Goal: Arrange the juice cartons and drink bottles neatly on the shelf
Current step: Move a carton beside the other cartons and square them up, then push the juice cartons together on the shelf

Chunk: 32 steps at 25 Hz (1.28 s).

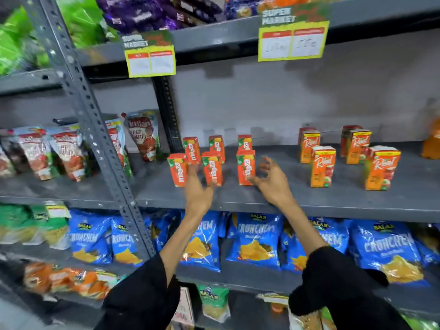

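Grey metal shelf (309, 198) holds two groups of small cartons. Six red juice cartons (212, 160) stand on its left part, and orange juice cartons (352, 153) stand well apart on the right. Both hands reach in empty, left hand (197, 189) and right hand (273, 182), fingers (264, 163) spread apart beside the red ones.

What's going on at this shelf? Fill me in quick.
A person in black sleeves is tidying small juice cartons on the grey middle shelf. Both hands are open and empty: the left hand reaches toward the red Maaza cartons, and the right hand is beside the front right Maaza carton. The orange Real cartons stand loosely spaced further right, untouched.
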### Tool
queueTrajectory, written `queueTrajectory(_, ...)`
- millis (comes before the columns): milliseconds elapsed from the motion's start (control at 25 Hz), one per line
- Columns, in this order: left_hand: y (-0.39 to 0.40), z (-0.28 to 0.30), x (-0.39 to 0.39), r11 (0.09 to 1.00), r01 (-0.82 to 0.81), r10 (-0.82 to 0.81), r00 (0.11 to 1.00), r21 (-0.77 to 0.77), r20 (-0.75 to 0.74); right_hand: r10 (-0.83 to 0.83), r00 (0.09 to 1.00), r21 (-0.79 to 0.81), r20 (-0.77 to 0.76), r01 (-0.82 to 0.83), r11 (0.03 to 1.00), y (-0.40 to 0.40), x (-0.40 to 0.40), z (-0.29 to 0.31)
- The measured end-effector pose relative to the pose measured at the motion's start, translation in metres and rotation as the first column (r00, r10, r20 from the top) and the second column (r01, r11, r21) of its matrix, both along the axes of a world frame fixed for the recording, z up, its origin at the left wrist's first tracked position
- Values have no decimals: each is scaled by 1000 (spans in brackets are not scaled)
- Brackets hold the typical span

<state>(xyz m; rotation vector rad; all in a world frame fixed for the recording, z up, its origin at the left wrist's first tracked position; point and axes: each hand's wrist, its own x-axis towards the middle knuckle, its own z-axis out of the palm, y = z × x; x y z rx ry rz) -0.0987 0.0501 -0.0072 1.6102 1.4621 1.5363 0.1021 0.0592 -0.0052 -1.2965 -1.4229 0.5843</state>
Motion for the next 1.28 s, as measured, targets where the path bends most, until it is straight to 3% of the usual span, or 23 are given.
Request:
queueTrajectory(120, 27, 1, -11, 981, 92, -115, 985, -170, -127, -1, 998, -55, 67, 5, 998, 15, -8, -3)
queueTrajectory(400, 55, 1, -24, 960, 171, -212, 962, -222, -173, 16, 1000, -81, 15, -15, 997, 22, -13, -6)
queueTrajectory(1160, 39, 5, -37, 945, 222, -268, 946, -240, -184, 45, 999, -101, 12, -44, 994, 11, -24, -4)
queueTrajectory(1280, 12, 0, -36, 975, 160, -184, 972, -156, -150, 4, 1000, -88, -7, -5, 996, -5, -13, -3)
